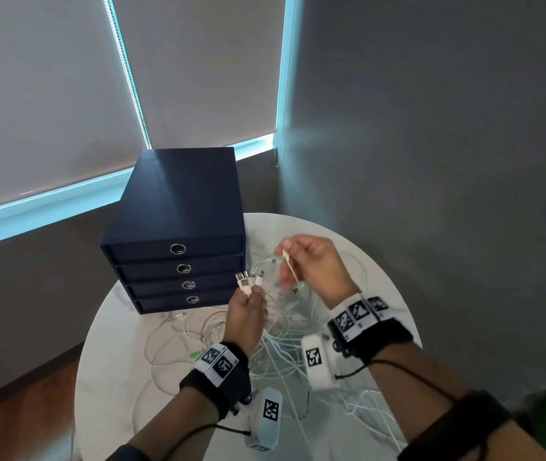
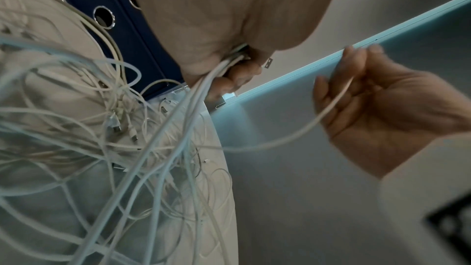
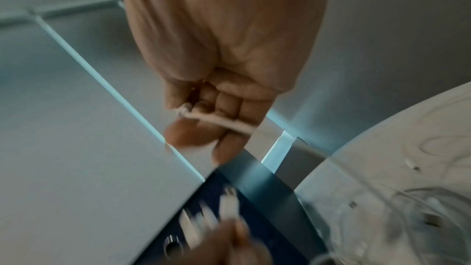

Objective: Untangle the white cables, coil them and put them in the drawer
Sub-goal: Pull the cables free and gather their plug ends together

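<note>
A tangle of white cables [image 1: 284,347] lies on the round white table [image 1: 115,377] and hangs up into both hands. My left hand [image 1: 248,307] grips a bunch of cable ends, their white plugs [image 1: 248,281] sticking up above the fist; in the left wrist view the strands [image 2: 203,88] run down from that fist [image 2: 229,63]. My right hand [image 1: 308,264] pinches one white cable end [image 1: 289,264] between thumb and fingers, seen as a blurred strand [image 3: 219,121] in the right wrist view. The dark blue drawer unit [image 1: 178,227] stands at the table's back left, all drawers closed.
The drawer unit has several stacked drawers with round metal pull holes [image 1: 177,248]. A grey wall [image 1: 431,161] rises right of the table, window blinds [image 1: 49,94] behind. Cable loops spread across the table to its near right edge [image 1: 381,424]. Wooden floor [image 1: 32,410] lies lower left.
</note>
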The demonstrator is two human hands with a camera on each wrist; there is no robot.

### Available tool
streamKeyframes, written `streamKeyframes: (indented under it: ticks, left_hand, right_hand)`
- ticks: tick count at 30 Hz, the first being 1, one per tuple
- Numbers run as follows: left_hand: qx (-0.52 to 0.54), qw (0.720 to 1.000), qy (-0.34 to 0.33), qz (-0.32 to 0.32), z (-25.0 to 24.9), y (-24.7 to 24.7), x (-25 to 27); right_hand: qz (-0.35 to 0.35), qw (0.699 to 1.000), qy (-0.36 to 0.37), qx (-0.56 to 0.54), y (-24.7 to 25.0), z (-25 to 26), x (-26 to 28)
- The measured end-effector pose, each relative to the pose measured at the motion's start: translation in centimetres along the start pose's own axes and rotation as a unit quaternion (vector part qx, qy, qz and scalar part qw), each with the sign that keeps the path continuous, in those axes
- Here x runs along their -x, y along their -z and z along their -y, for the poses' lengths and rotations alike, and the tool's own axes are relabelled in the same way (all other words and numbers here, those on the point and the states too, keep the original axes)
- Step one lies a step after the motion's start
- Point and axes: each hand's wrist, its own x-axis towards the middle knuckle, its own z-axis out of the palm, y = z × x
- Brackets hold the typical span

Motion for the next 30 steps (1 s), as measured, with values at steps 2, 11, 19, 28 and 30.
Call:
streamKeyframes:
  ticks: [2,11,19,28,30]
  left_hand:
    - [-0.009,1.0,-0.025,0.015,-0.5,-0.1,0.2]
    - [-0.013,0.998,-0.034,0.044,-0.6,-0.8,0.5]
    - [-0.035,0.999,-0.027,-0.018,0.0,-0.3,0.1]
    - [0.21,0.964,-0.012,-0.163,-4.2,2.8,-1.2]
    - [0.238,0.956,-0.029,-0.167,-5.9,4.2,-1.6]
  right_hand:
    - [0.003,0.997,-0.017,0.069,-0.8,-2.4,0.5]
    - [-0.02,0.979,-0.033,0.199,-2.8,-4.7,2.4]
    - [0.038,0.946,0.076,0.311,-3.1,-5.2,3.8]
    - [0.034,0.932,-0.009,0.36,2.3,-10.5,5.7]
    - [-0.011,0.909,-0.071,0.411,4.7,-12.4,5.7]
